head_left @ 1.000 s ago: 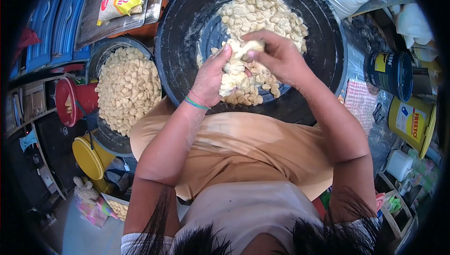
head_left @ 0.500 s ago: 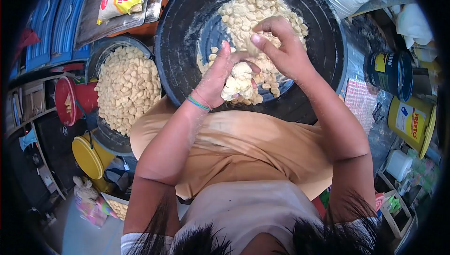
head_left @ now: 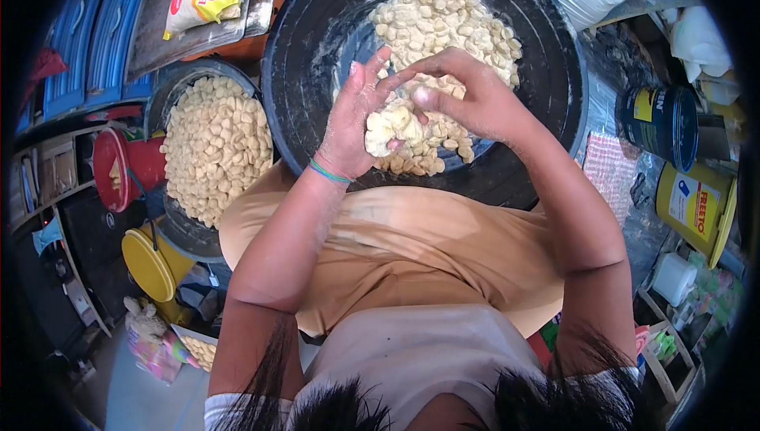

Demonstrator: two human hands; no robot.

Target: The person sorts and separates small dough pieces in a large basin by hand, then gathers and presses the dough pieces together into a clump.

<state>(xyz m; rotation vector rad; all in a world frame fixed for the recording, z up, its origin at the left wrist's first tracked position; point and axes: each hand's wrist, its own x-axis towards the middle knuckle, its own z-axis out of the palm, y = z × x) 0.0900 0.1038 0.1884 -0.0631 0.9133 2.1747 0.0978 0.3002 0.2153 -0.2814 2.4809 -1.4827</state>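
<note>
My left hand (head_left: 350, 126) cups a lump of pale yellowish dough (head_left: 388, 132) above the near part of a big round black tub (head_left: 546, 59). Its thumb and fingers, dusted with flour, curl about the lump. My right hand (head_left: 479, 102) bends in from the other side, its index finger meeting the left fingers and its thumb beside the lump. Whatever its fingertips pinch is hidden. Below both hands, many small flattened dough pieces (head_left: 447, 23) lie floured in the tub.
At the left stands a smaller dark tub (head_left: 166, 87) heaped with similar dough pieces (head_left: 214, 146). A bread crumbs bag (head_left: 207, 0) lies on trays behind it. Red (head_left: 119, 170) and yellow (head_left: 150, 265) buckets flank that side; a dark bucket (head_left: 661, 126) and a yellow container (head_left: 693, 209) are at right.
My left hand has shifted slightly left with the dough lump. My right hand has come down and left, from above the pieces to the lump and the left fingers.
</note>
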